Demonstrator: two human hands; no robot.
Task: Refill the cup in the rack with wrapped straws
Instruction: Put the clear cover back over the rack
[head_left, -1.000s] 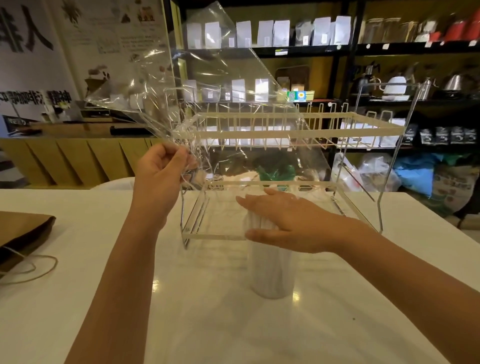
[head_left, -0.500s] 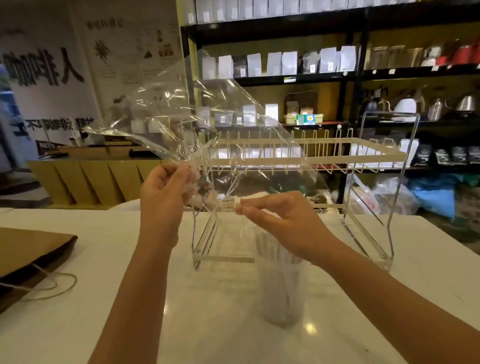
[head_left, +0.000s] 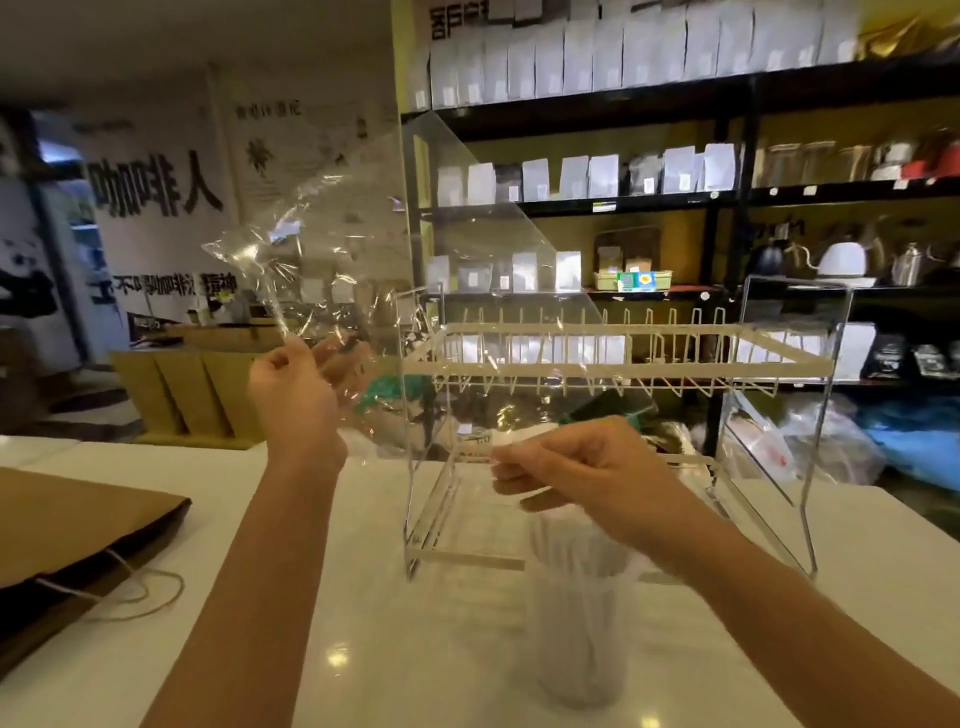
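Note:
A clear cup (head_left: 582, 634) packed with white wrapped straws stands on the white table, in front of the wire rack (head_left: 613, 358). Both hands are raised above it and hold a large clear plastic bag (head_left: 415, 270), which looks empty. My left hand (head_left: 293, 395) grips the bag's crumpled left part at rack height. My right hand (head_left: 576, 467) pinches the bag's lower corner just above the cup's mouth. The bag stretches up and across the rack's left side.
A brown paper bag (head_left: 78, 530) with twine handles lies on the table at the left. The white table (head_left: 363, 649) runs under everything. Behind the rack stand dark shelves (head_left: 727, 197) with white pouches and kettles, and plastic bags sit on the floor at the right.
The right hand lifted off the top of the straws and took hold of the bag's lower edge. The bag has been pulled higher and spread wider; the view tilted up.

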